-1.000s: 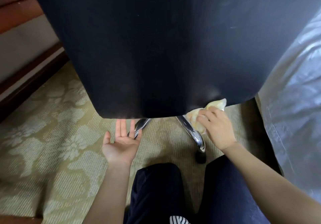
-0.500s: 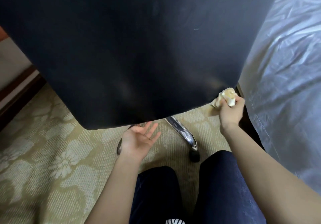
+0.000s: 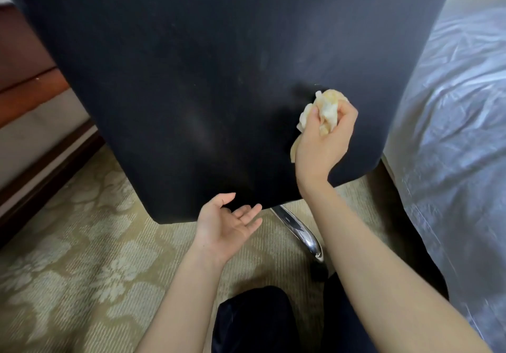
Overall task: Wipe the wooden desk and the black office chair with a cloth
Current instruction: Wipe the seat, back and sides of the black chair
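Right fingers [image 3: 347, 116]: curled tight round a crumpled cloth [image 3: 328, 105], with the thumb over its near side.
Cloth: pale yellow and bunched up, pressed against the chair [image 3: 205, 79] low on the right of its back. A tail of it hangs out past the left edge of the palm.
Right hand [image 3: 323, 144]: raised in front of the chair back, with the bare forearm running down to the lower right corner.
Left fingers [image 3: 247, 211]: loose and slightly spread, holding nothing.
Left hand [image 3: 227, 226]: palm up at the bottom edge of the chair back, with the thumb tip across the black edge. Whether it touches the chair cannot be told.
Chair: the black back fills the upper part of the view, tilted, and its rounded lower edge hangs above the carpet [image 3: 68, 257].
Leg [image 3: 298, 229]: chrome, coming out from under the chair between the two forearms and ending at a dark caster [image 3: 319, 270].
Trousers [image 3: 254, 320]: dark, at the bottom between the arms.
Carpet: beige with a pale flower pattern.
Sheet [image 3: 451, 133]: white and wrinkled, along the right side just beside the chair.
Wood [image 3: 24, 79]: red-brown panels at the left edge, behind the chair.
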A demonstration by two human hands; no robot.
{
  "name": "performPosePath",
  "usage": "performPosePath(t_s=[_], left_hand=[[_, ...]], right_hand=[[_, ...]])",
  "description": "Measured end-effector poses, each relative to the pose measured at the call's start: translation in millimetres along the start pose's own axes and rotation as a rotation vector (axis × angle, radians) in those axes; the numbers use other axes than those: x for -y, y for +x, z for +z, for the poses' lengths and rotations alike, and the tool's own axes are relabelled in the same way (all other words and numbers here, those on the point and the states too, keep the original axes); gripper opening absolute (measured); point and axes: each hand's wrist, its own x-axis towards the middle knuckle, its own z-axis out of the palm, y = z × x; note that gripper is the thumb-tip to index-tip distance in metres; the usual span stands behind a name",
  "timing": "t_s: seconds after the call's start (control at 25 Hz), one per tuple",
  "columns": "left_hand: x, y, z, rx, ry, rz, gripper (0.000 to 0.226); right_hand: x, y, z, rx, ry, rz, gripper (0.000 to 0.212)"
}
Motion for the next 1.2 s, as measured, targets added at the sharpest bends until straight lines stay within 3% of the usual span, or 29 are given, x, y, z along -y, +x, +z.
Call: performPosePath(t_s=[0.2,0.32,0.4,0.52,0.64,0.72,0.8,0.96,1.2], left_hand=[[-26,-45,33,0.21,0.149,0.117,0.065],[-45,-73,55,0.262,0.407,0.389,0.047],[-57,-89,70,0.188,0.627,0.704,0.034],[-78,-97,84,-0.051,0.748,1.163,0.031],[-99,-89,81,-0.306,0.778,1.369,0.045],[-113,-83,74,-0.421,0.794,1.426,0.06],[-120,-78,71,-0.462,0.776,1.37,0.073],[-114,-69,79,-0.446,0.782,1.199,0.086],[-116,-66,86,-0.482,0.811,1.152,0.093]], right_hand=[[62,38,21,0.082,0.048,-0.257,0.022],[91,47,27,0.15,-0.04,-0.475,0.027],[94,38,31,0.245,-0.141,-0.696,0.032],[67,3,38,0.575,-0.217,-1.162,0.029],[8,-19,25,0.786,-0.441,-1.643,0.025],[-29,-17,3,0.876,-0.638,-1.843,0.035],[-45,1,-14,0.886,-0.701,-1.9,0.036],[-24,33,-13,0.789,-0.648,-1.736,0.041],[81,70,42,0.566,-0.212,-1.448,0.038]])
